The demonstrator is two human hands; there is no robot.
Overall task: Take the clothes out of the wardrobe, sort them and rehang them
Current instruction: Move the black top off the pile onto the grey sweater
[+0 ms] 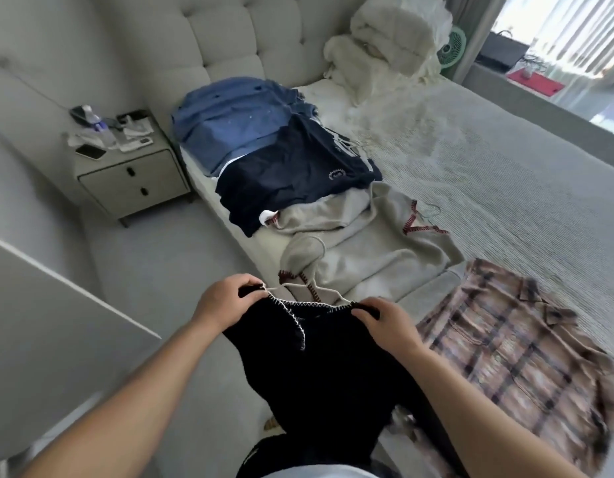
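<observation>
The black top is pinched at both shoulders by the left hand and right hand; it hangs down near the bed, with the piles just beyond.

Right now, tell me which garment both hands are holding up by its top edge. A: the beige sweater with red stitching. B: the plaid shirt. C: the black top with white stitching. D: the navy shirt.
C: the left hand and right hand each pinch a shoulder of the black top, which hangs in front of the bed.
</observation>
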